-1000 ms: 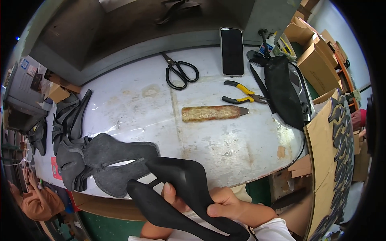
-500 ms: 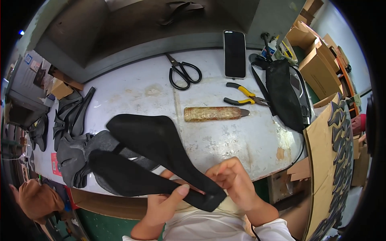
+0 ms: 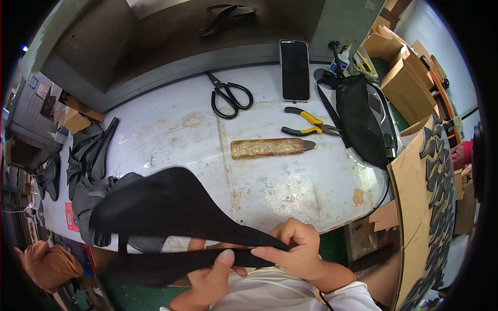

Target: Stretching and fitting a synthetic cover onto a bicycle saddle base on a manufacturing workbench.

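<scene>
A long, soft black piece, shaped like a shoe upper, stretches leftward above the near edge of the table. It is folded into two arms that meet near my right hand. My left hand pinches its lower arm, the thumb on top and the fingers behind. At the narrow end my right hand is closed, its thumb pressed along the material. The lower left part is smeared by motion. Beneath it, several dark grey and black uppers lie piled, partly hidden by the held one.
On the white table are black-handled scissors, a phone, yellow-and-black pliers and a tape-wrapped tool. A black pouch stands at right, beside a cardboard panel bearing several dark curved pieces. A grey shelf borders the back.
The black upper has swung down and to the left, its two arms now flatter. My right hand has closed on its narrow end. The view has shifted slightly.
</scene>
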Available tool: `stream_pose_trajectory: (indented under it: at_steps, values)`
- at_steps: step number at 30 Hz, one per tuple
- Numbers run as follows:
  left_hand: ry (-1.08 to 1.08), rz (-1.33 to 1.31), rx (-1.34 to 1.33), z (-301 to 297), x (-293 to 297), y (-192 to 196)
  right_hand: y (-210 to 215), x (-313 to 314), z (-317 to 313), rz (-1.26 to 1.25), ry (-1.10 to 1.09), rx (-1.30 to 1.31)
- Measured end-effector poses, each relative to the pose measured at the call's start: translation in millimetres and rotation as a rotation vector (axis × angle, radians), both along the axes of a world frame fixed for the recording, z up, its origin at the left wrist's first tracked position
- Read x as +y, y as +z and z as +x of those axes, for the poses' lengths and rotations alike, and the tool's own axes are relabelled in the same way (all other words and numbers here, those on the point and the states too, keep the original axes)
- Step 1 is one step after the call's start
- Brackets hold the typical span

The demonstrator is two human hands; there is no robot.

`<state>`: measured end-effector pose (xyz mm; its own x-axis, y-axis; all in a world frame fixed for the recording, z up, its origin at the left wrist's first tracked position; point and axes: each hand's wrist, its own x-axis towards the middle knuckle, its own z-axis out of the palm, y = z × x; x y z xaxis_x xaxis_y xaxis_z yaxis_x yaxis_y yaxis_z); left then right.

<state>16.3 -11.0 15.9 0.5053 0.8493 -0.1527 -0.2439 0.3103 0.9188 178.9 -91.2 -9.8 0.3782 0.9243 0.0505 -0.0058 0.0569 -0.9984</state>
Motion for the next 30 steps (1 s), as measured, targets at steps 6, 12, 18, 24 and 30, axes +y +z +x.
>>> stream_pose_trajectory:
  at_steps: [6, 12, 18, 24, 30]
  values:
    - [-0.052, -0.457, -0.258, -4, 15, -5, 10, -2, -3, 0.125, -0.016, 0.575]
    - [-0.194, 0.37, -0.005, -15, -2, -42, 9, -10, 11, 0.128, -0.124, 0.559]
    - [-0.407, -0.185, -0.172, 3, 30, -39, 21, 12, 10, 0.08, -0.167, 0.831]
    - [-0.439, 0.0, 0.075, 13, 29, -24, 18, 17, -2, -0.064, -0.051, 0.531]
    - [-0.259, -0.229, -0.138, 19, 25, -29, 26, 13, -7, -0.058, -0.023, 0.625]
